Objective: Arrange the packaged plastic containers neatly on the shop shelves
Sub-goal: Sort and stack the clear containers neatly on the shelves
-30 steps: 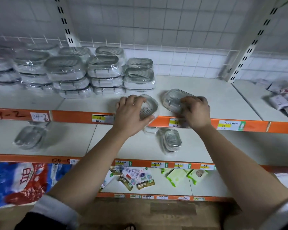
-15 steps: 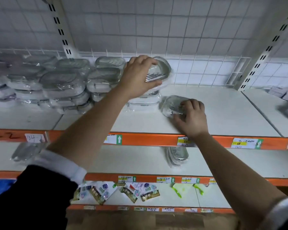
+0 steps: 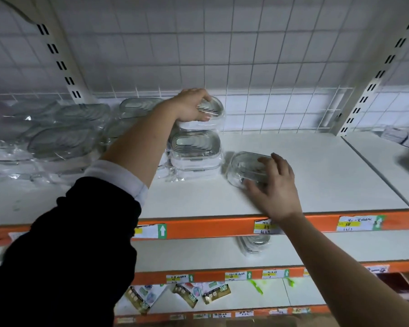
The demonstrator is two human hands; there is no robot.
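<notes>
- The left hand (image 3: 191, 106) reaches into the upper middle of the frame. Its fingers are curled over the top container (image 3: 214, 107), with the thumb on the near side, so it is clamped on that pack.
- The top container sits on the stack (image 3: 195, 147) at the back of the shelf (image 3: 316, 173), close to the wire grid (image 3: 269, 86). I cannot tell whether its weight is fully on the stack.
- The right hand (image 3: 276, 185), at centre right of the frame, holds the loose container (image 3: 243, 164). Its fingers spread over the lid and its thumb is against the near rim.
- The two hands are well apart, each on its own pack.
- The relation that matters is that the loose container lies just right of the stack's foot and in front of the pack the left hand holds. It does not appear to touch the stack.
- The loose container's long axis runs slantwise, from upper left to lower right in the frame. The stacked packs lie square, with their long axes across the frame.
- The right hand is nearer and already on the loose container. The likely move is to turn it square, then slide it left or lift it toward the stack.
- More packaged containers (image 3: 57, 138) fill the left of the shelf.
</notes>
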